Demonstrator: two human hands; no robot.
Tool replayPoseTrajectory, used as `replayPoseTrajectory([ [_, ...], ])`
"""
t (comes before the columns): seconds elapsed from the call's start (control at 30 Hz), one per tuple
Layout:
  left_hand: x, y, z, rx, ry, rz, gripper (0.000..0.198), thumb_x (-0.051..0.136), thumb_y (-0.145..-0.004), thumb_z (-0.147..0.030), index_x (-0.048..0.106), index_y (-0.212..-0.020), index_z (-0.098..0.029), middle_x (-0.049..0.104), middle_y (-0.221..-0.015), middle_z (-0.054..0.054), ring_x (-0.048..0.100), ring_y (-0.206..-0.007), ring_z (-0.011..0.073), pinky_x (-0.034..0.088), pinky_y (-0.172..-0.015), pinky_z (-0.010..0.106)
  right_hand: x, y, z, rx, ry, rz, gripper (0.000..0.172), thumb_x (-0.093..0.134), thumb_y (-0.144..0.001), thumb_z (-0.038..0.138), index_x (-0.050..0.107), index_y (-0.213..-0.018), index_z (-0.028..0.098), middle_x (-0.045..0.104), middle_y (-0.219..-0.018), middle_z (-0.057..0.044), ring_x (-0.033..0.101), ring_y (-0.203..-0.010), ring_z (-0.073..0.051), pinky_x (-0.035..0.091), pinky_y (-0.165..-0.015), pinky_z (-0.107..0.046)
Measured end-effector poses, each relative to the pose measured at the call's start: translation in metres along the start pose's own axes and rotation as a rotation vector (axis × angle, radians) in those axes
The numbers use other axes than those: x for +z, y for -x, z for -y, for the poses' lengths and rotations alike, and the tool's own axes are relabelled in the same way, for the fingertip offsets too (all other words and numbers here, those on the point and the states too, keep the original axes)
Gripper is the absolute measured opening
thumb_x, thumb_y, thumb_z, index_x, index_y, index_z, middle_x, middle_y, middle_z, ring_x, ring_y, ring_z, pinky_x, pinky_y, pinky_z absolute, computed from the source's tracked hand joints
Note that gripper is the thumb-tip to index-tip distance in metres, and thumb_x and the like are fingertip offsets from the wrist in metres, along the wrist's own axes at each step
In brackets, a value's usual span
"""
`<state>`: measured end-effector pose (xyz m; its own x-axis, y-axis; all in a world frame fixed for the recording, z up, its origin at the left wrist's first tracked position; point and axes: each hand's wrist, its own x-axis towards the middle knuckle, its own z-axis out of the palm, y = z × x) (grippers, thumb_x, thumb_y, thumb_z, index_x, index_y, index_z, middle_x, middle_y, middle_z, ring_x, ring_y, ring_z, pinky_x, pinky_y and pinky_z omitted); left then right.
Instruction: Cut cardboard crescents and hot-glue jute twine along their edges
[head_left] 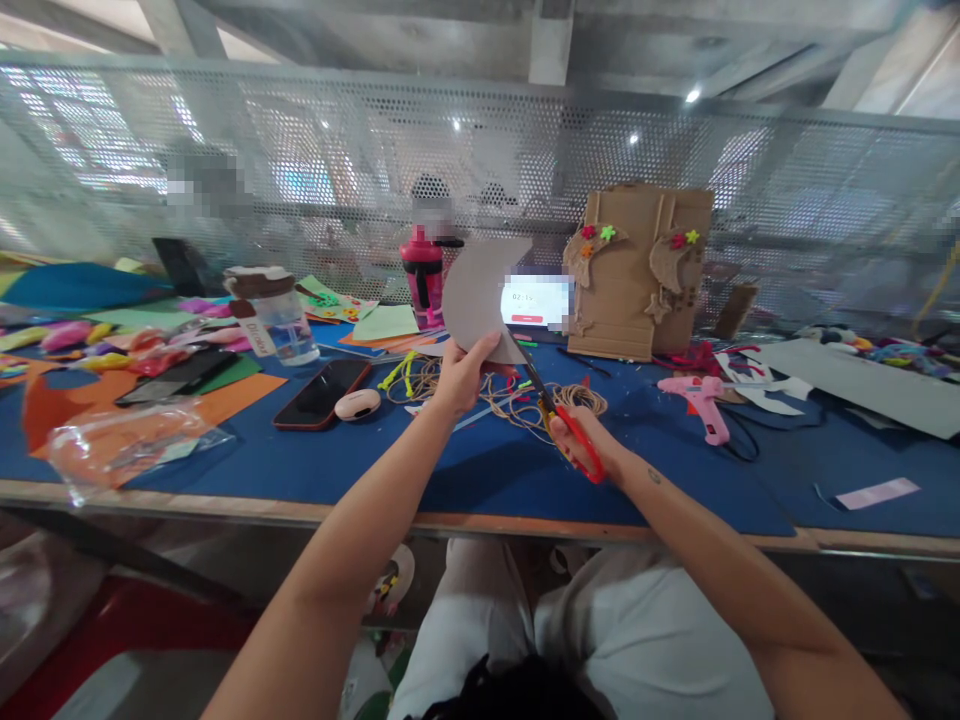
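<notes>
My left hand (pixel 466 372) grips the lower edge of a grey crescent-shaped piece of cardboard (pixel 474 290), held upright above the table. My right hand (pixel 589 440) is closed round the red and yellow handles of a pair of scissors (pixel 581 445). Their dark blades point up and left, toward the lower tip of the cardboard; I cannot tell whether they touch it. Beneath both hands lies a loose tangle of brown twine (pixel 589 398). Behind the cardboard, a lit phone screen (pixel 529 300) is partly covered.
A brown cardboard panel (pixel 626 300) with hanging moon shapes stands behind. At the right are a pink glue gun (pixel 699 400) and grey sheets (pixel 870 380). To the left sit a phone (pixel 322 393), an earbud case (pixel 357 404), a water bottle (pixel 277 315) and a pink bottle (pixel 424 275).
</notes>
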<state>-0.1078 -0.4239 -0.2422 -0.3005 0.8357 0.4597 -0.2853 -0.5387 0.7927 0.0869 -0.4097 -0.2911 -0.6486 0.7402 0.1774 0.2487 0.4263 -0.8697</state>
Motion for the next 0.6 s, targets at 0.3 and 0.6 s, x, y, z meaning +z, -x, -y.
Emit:
replayPoseTrajectory([
  [0.3, 0.0003, -0.0006, 0.0001, -0.003, 0.012, -0.009, 0.033, 0.075, -0.06, -0.038, 0.062, -0.081, -0.015, 0.064, -0.071, 0.003, 0.06, -0.053, 0.0128, 0.053, -0.042, 0.022, 0.0038, 0.0065, 0.0056, -0.093, 0.048, 0.016, 0.051, 0.044, -0.077, 0.07, 0.041, -0.062, 0.022, 0.037, -0.051, 0.002, 0.038, -0.049, -0.012, 0.032, -0.046, -0.027],
  [0.6, 0.0014, -0.0006, -0.0007, -0.039, 0.025, -0.029, 0.034, 0.075, -0.058, -0.035, 0.06, -0.081, -0.014, 0.064, -0.072, 0.003, 0.059, -0.05, 0.0111, 0.053, -0.042, 0.021, -0.0013, 0.0019, 0.0025, -0.075, 0.009, 0.055, 0.053, 0.05, -0.071, 0.073, 0.044, -0.061, 0.021, 0.039, -0.05, 0.001, 0.039, -0.048, -0.012, 0.033, -0.045, -0.027],
])
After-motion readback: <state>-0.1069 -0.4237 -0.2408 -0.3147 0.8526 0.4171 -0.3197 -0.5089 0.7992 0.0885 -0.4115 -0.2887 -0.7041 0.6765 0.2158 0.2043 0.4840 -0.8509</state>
